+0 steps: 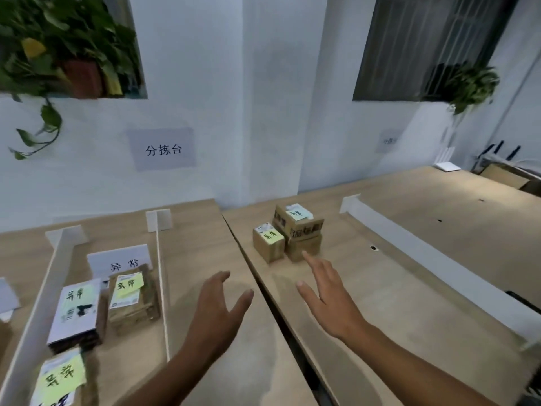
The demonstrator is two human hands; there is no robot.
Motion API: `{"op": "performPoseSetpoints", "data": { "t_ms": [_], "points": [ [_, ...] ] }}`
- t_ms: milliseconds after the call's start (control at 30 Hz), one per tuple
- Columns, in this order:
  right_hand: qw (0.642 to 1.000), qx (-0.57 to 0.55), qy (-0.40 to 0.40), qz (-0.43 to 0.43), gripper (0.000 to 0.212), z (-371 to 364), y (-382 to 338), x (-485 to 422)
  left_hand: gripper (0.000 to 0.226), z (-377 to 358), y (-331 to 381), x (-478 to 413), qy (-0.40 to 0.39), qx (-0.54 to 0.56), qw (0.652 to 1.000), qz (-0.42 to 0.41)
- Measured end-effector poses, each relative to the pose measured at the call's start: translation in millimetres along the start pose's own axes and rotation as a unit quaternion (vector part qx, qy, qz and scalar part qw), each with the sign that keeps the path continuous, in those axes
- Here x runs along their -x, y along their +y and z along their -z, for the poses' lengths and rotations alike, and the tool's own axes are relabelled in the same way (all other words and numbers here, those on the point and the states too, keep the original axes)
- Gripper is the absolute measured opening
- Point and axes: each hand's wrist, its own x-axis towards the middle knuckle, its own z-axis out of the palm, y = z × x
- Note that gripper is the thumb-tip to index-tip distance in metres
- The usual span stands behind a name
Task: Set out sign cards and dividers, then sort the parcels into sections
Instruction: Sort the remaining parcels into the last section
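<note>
Brown cardboard parcels, three small boxes with yellow-green notes on top, sit stacked and touching on the pale wooden surface, well apart from the white sign card and the flat wrapped parcels by it. Both hands are spread and hold nothing: the right hand nears the stack, the left hand hovers beside. These boxes look light and stiff; opposite side faces should give a firm hold, top box first.

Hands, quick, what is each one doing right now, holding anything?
Left hand: open, fingers spread, holding nothing.
Right hand: open, fingers straight, holding nothing, just short of the cardboard parcels.
</note>
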Motion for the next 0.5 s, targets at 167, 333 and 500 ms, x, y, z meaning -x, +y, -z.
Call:
{"op": "performPoseSetpoints", "data": {
  "t_ms": [167,333,500],
  "points": [
    [1.0,0.0,-0.016,-0.021,0.064,20,78,-58,0.072,-66,2,-70,-0.022,-0.01,0.999,0.022],
    [0.998,0.0,-0.045,-0.034,0.062,36,155,-125,0.072,-144,4,-151,-0.034,0.031,0.997,0.056],
    [0.997,-0.025,-0.054,-0.053,0.064,52,225,-192,0.068,-212,8,-219,-0.042,0.049,0.994,0.088]
  ]
}}
